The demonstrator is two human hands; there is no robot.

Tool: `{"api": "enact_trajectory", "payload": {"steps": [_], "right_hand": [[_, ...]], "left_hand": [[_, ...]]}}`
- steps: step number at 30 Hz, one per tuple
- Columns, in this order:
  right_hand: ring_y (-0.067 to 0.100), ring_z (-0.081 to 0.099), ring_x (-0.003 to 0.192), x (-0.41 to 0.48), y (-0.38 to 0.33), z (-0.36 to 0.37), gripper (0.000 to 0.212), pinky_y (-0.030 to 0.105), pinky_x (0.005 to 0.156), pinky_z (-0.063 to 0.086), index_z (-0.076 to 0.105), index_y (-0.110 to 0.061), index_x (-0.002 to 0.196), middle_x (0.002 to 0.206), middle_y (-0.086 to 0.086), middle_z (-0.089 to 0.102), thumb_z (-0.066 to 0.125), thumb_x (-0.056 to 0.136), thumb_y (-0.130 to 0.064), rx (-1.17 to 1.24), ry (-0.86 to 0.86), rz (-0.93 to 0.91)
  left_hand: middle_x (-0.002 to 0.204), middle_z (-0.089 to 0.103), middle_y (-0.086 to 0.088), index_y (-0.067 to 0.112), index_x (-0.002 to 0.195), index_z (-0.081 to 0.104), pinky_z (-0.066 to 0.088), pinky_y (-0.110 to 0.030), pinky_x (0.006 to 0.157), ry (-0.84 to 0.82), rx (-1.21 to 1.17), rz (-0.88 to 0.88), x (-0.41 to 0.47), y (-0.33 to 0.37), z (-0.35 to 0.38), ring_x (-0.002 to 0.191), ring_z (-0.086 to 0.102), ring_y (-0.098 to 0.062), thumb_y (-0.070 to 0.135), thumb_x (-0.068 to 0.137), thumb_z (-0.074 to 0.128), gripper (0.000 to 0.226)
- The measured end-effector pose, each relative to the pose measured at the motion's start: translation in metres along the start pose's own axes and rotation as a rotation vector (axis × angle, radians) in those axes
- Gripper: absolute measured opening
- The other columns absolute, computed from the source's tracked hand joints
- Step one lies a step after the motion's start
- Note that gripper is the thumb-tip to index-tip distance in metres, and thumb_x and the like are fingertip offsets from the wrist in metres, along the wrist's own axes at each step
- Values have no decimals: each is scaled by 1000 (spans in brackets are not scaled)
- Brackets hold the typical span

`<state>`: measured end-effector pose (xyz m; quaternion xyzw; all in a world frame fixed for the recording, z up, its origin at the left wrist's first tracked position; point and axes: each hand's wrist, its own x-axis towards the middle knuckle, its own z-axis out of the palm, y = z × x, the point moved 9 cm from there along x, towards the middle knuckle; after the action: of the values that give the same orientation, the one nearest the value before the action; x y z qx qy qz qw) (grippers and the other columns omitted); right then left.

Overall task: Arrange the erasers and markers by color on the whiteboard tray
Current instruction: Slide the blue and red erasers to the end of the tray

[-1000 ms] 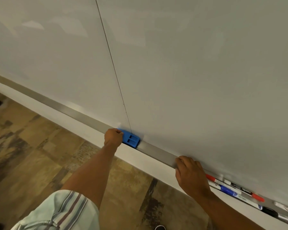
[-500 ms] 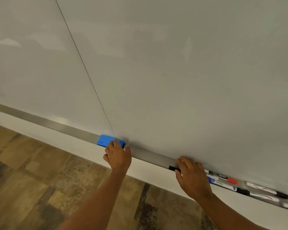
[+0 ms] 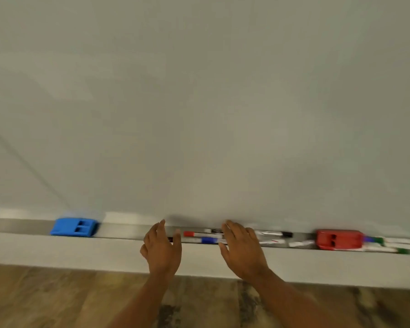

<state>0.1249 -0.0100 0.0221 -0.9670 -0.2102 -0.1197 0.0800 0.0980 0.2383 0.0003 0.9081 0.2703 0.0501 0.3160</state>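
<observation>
A blue eraser (image 3: 74, 227) lies alone on the metal tray (image 3: 121, 231), left of both hands. My left hand (image 3: 162, 248) hovers at the tray edge with fingers spread, holding nothing. My right hand (image 3: 243, 249) is also spread, over the markers. Between the hands lie a red-capped marker (image 3: 199, 233) and a blue-capped marker (image 3: 210, 240). A black-capped marker (image 3: 273, 233) lies right of my right hand. A red eraser (image 3: 339, 239) sits farther right, with green and purple markers (image 3: 393, 243) beyond it.
The whiteboard (image 3: 199, 114) fills the upper view, with a seam (image 3: 26, 164) at the left. A pale wall strip (image 3: 81, 252) runs under the tray, and wood-pattern floor (image 3: 57, 299) lies below.
My left hand let go of the blue eraser and moved right toward the markers. The view swung right, bringing the red eraser and green markers into sight.
</observation>
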Motion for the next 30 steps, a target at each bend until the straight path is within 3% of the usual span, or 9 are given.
{"api": "enact_trajectory", "payload": {"steps": [7, 11, 15, 20, 23, 26, 30], "right_hand": [[21, 60, 123, -55, 111, -34, 48, 45, 102, 50, 59, -19, 136, 137, 1, 64, 50, 97, -46, -31, 16, 192], [21, 62, 121, -95, 183, -53, 43, 43, 101, 51, 60, -21, 132, 132, 0, 65, 53, 96, -45, -27, 46, 324], [23, 61, 116, -127, 247, -72, 40, 45, 97, 48, 61, -22, 128, 125, 1, 67, 55, 94, -44, -79, 101, 460], [25, 64, 111, -161, 314, -84, 40, 47, 89, 49, 64, -21, 125, 122, 2, 69, 57, 94, -46, -136, 80, 653], [26, 63, 115, -176, 345, -81, 41, 48, 93, 48, 64, -23, 128, 125, 3, 68, 60, 95, -47, -110, -1, 758], [23, 57, 123, -187, 365, -70, 43, 46, 101, 42, 57, -27, 135, 136, 0, 63, 53, 98, -47, -63, -88, 783], [19, 48, 134, -194, 388, -62, 53, 43, 106, 35, 45, -26, 148, 148, -3, 54, 51, 99, -45, 24, -138, 844]], "left_hand": [[150, 57, -15, 17, 148, 55, 37, -61, 113, -159, -152, 63, -68, 110, 95, 141, 47, -40, 34, 100, 66, 51], [147, 60, -14, 12, 146, 58, 44, -53, 116, -283, -317, 118, -116, 181, 145, 136, 54, -35, 31, 104, 63, 46], [126, 70, -8, 14, 135, 66, 49, -36, 101, -404, -509, 100, -157, 235, 185, 115, 66, -25, 25, 102, 66, 34], [116, 70, 5, 20, 131, 69, 47, -31, 94, -514, -551, 80, -199, 280, 230, 107, 64, -15, 26, 102, 66, 30], [121, 72, 1, 18, 129, 71, 51, -35, 101, -558, -586, -15, -213, 292, 255, 110, 65, -18, 23, 100, 68, 29], [122, 72, -4, 19, 129, 69, 55, -47, 108, -599, -645, -150, -225, 295, 275, 113, 67, -25, 21, 99, 71, 30], [128, 71, -12, 17, 135, 67, 54, -54, 109, -594, -647, -179, -231, 305, 290, 120, 67, -33, 18, 98, 72, 37]]}}
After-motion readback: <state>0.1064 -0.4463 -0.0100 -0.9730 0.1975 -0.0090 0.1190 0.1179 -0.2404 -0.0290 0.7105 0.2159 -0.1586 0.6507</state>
